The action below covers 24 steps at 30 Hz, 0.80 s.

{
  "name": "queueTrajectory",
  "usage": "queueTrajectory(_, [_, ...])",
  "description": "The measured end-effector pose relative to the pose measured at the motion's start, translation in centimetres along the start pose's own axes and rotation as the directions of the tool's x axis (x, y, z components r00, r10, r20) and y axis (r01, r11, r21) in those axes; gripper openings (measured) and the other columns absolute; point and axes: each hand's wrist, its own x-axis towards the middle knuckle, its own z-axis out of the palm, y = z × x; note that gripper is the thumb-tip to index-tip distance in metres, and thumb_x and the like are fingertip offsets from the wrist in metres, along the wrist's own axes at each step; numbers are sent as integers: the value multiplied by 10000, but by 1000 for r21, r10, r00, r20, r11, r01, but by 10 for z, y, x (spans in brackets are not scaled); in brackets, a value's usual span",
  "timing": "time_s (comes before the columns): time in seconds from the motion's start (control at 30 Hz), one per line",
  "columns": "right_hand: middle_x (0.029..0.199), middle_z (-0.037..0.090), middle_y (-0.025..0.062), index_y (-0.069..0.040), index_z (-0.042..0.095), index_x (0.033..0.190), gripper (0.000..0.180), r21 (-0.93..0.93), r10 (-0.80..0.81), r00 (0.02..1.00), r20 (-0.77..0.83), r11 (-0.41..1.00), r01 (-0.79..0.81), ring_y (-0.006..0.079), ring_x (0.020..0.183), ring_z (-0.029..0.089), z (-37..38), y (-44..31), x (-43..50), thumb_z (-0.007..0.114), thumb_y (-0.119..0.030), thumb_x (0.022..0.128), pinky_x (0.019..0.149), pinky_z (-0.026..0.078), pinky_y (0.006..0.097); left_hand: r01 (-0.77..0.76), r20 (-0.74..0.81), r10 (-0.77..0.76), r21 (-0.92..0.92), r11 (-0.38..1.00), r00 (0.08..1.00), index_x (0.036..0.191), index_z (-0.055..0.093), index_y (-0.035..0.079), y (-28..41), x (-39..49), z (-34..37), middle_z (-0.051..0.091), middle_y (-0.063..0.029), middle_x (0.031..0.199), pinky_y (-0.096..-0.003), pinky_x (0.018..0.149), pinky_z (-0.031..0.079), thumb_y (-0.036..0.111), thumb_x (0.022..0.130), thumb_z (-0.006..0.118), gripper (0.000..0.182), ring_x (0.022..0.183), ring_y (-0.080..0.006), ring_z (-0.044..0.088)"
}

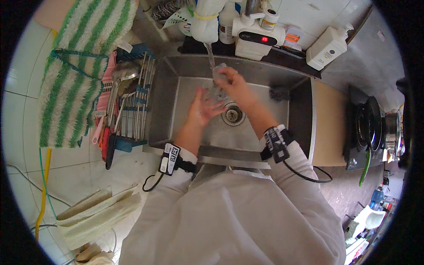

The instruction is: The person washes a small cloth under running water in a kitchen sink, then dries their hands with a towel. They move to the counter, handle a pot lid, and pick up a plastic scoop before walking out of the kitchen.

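My right hand [233,81] is over the steel sink, its fingers curled on a small clear object [221,71] beside a stream of running water [211,56]. Blur hides what exactly the object is. Lower and to the left, my left hand [206,111] is wet, palm up, with fingers spread. Between the hands is a blurred translucent patch [215,92], either splashing water or part of the clear object. The water falls from a spout wrapped in white material [207,25]. Below my right hand lies the round drain strainer [233,114] in the sink floor [198,139].
A dark scrubber [279,93] rests at the sink's right. Left stands a utensil rack [132,109] with a ladle [124,71], beside a green-striped towel [71,99]. Behind are a water heater tap with a lit display [258,36] and a pump bottle [328,46]. A black pan [369,122] is right.
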Motion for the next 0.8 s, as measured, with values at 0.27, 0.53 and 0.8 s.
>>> queueTrajectory(0.27, [839,598,161,-68,532,958,220,-257,-231,971,55,937,237,346,697,577,59,-22,-69,608,-163,774,626,462,401,-430,313,378,113,896,871,1165,502,116,-12,6,-17,499,-101,1111,-399,873,434,297,834,579,386,1050,-271,505])
queueTrajectory(0.53, [735,604,175,-62,540,857,228,-552,39,999,-38,832,-53,376,688,586,36,1,2,534,-290,845,593,452,463,-352,68,349,37,935,935,1131,506,72,-36,21,3,532,-79,1105,-388,858,429,353,869,520,385,1010,-231,523])
queueTrajectory(0.8, [742,617,190,-55,516,890,236,-348,-129,990,48,928,138,368,694,603,61,-22,-43,422,-270,907,603,472,465,-166,176,155,47,985,972,1034,539,67,-12,9,-9,575,-38,989,-331,782,437,394,914,427,365,915,-186,549])
